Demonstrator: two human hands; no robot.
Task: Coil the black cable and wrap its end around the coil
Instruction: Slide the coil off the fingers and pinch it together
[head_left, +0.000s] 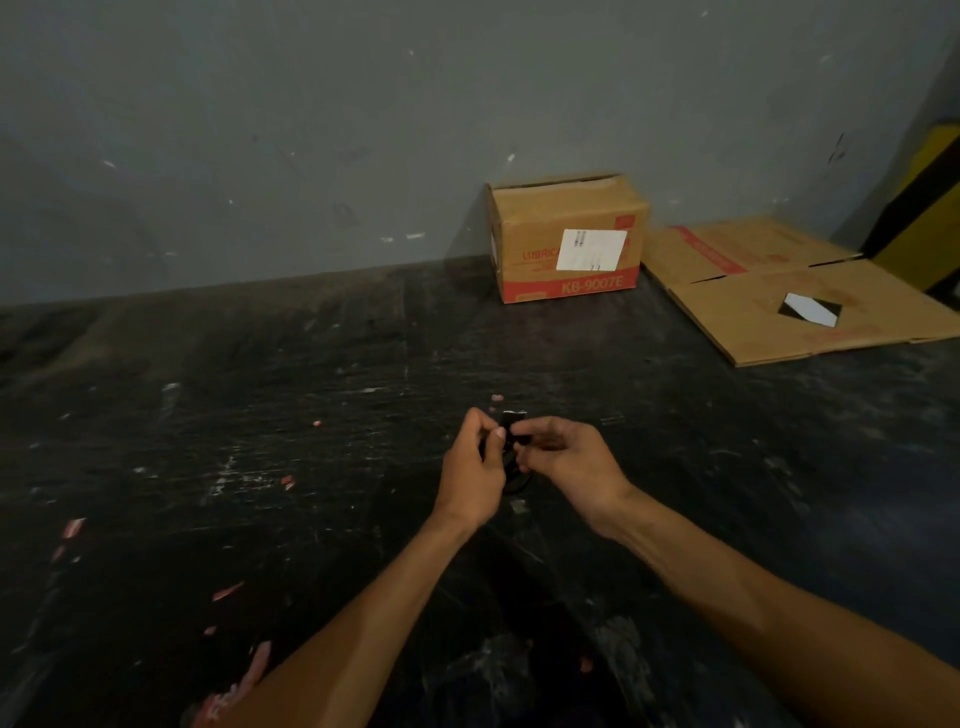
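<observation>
Pinching from both sides, the fingertips of the left hand (474, 466) and right hand (563, 457) are closing on the small coiled black cable (514, 441), which is sitting between them just above the dark scratched wooden table (260, 415). Both hands are curling inward, thumbs uppermost, and both bare forearms are reaching forward from the lower edge. Well beyond, a closed brown cardboard box with red print (569, 239) is standing against the grey wall (311, 130), beside a flattened brown cardboard sheet (779, 296).
</observation>
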